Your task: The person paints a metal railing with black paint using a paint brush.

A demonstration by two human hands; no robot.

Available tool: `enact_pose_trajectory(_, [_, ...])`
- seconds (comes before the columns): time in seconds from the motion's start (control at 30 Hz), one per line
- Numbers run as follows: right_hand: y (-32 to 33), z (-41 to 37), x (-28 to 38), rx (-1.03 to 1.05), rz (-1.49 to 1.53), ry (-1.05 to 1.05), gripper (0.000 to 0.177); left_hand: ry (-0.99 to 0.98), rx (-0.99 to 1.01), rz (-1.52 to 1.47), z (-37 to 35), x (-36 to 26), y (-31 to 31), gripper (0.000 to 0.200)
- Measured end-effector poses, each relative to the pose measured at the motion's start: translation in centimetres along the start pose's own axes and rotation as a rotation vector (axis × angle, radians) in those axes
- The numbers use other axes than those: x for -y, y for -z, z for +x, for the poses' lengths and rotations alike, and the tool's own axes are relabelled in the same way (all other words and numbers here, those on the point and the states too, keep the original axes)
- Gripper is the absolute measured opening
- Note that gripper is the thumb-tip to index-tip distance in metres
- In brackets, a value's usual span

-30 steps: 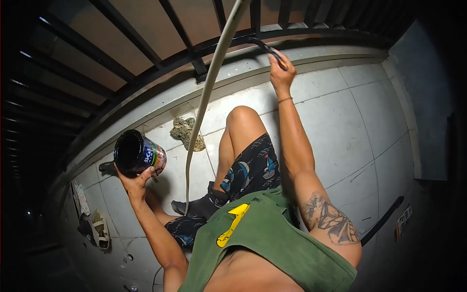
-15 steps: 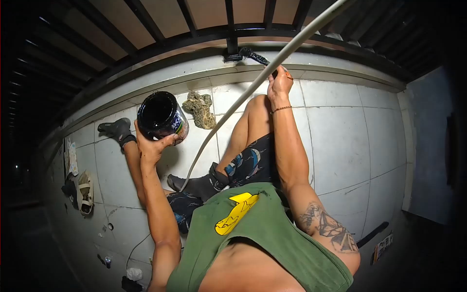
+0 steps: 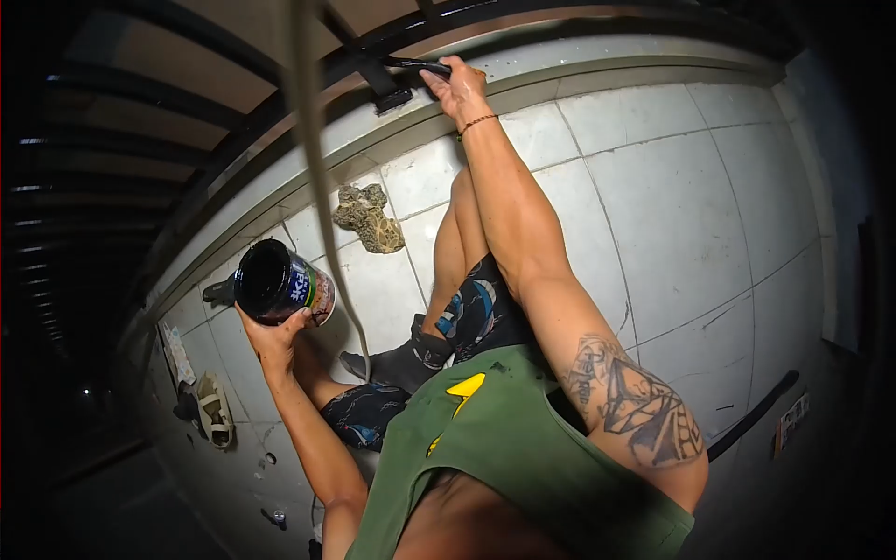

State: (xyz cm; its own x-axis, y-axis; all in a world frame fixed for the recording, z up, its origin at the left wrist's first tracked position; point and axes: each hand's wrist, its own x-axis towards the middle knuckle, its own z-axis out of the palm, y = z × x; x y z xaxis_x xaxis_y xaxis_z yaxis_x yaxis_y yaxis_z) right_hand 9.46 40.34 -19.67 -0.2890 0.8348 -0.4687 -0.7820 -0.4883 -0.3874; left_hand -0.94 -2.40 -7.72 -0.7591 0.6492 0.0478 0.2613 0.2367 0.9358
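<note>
Paint can [image 3: 278,285] now lower, apart from rag [image 3: 370,217]; brush [image 3: 415,64] at railing post [image 3: 371,67]

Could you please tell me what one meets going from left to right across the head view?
Sandal → paint can held in the left hand → crumpled rag-like lump → brush → right hand gripping it → black bar on the tiles.
</note>
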Motion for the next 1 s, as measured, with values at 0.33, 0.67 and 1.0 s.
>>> enact_pose_trajectory(0.33, [-1.2,-1.9,5.6,0.076,-0.705,0.399,0.019,0.087,0.027,0.106,1.5,-0.1,-1.7,0.073])
enact_pose_trajectory(0.67, [0.8,-4.4,1.6,0.3,-1.065,0.876,0.012,0.042,0.03,0.185,1.7,-0.1,-0.9,0.074])
enact_pose_trajectory(1.0, [1.7,-2.6,3.7,0.515,-0.963,0.762,0.024,0.065,-0.004,0.166,1.5,-1.2,-1.7,0.075])
